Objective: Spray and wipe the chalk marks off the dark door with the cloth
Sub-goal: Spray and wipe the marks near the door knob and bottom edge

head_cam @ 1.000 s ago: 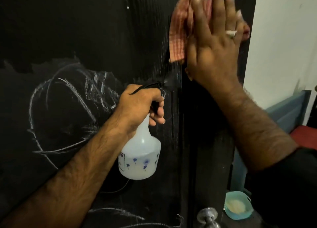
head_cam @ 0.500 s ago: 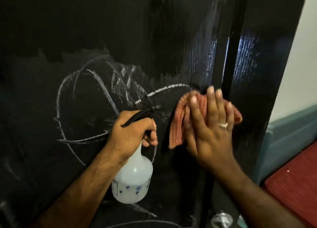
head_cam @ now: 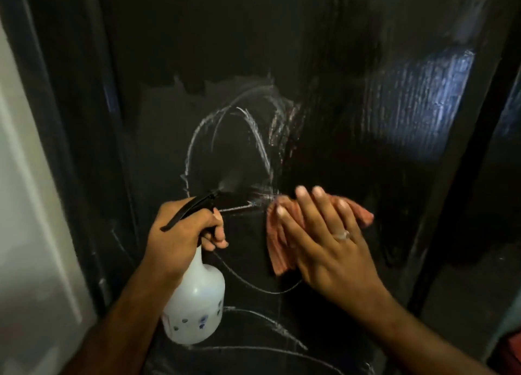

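The dark door point(head_cam: 324, 50) fills the view, with white chalk marks point(head_cam: 253, 132) curving across its middle and more chalk lines low down. My left hand point(head_cam: 180, 233) grips a white spray bottle point(head_cam: 196, 309) with a black trigger, its nozzle aimed at the door; a faint mist hangs at the nozzle. My right hand point(head_cam: 327, 242) presses a red checked cloth point(head_cam: 279, 245) flat against the door with straight fingers, just right of the nozzle. A wet, shiny patch shows to the upper right of the chalk.
A pale wall point(head_cam: 25, 205) and the dark door frame point(head_cam: 64, 121) stand at the left. The door's right edge point(head_cam: 462, 177) runs down past my right hand, with a dim floor beyond it.
My right hand slid the cloth from the top right of the door down to mid height, then left. The view swung right to left. A chalk stroke near the cloth is gone.
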A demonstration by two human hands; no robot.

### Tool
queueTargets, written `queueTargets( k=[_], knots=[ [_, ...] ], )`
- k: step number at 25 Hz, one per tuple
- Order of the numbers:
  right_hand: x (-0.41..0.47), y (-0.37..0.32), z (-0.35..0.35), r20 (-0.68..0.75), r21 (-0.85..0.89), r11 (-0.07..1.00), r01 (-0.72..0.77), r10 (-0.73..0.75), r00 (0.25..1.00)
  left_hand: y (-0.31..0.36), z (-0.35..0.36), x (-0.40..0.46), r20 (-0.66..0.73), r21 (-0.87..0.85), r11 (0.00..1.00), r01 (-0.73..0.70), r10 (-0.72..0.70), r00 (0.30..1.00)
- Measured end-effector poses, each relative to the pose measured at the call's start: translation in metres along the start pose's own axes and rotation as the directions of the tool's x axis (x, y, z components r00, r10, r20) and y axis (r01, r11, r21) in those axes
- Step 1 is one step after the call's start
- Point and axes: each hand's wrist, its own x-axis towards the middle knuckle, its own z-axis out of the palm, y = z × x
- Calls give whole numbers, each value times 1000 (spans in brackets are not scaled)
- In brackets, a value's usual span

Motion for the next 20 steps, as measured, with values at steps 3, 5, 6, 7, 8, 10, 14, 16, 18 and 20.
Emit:
queueTargets(
  k=[3,5,6,7,8,10,14,16,18,20],
  knots=[
    [-6,26,-15,-102,-20,989,-143,140,985,-3,-13,-1,-28,4,1000,24,-24,999],
    [44,47,-34,-196,9,943,-333,329,924,2,-21,5,-52,8,1000,7,-7,999],
    [76,54,-43,-228,23,916,-401,395,890,6,-24,10,-56,18,1000,-14,15,998],
    [107,53,-46,-255,28,901,-433,425,868,10,-26,14,-63,23,999,-32,33,997],
    [135,47,-46,-267,27,899,-436,427,864,13,-28,16,-75,23,999,-41,42,996],
    [170,17,-38,-240,22,940,-342,337,911,15,-33,19,-119,8,1000,-30,31,992],
    [141,-40,2,-79,22,999,-24,26,997,11,-49,14,-208,-52,998,42,-52,977],
    [87,-49,15,31,20,991,129,-130,991,7,-55,8,-207,-27,998,59,-63,976],
    [46,-34,10,40,12,988,152,-153,987,6,-60,3,-183,10,998,60,-57,981],
    [47,-5,-7,-45,4,1000,31,-31,998,7,-67,1,-179,7,998,62,-60,982]
  ],
)
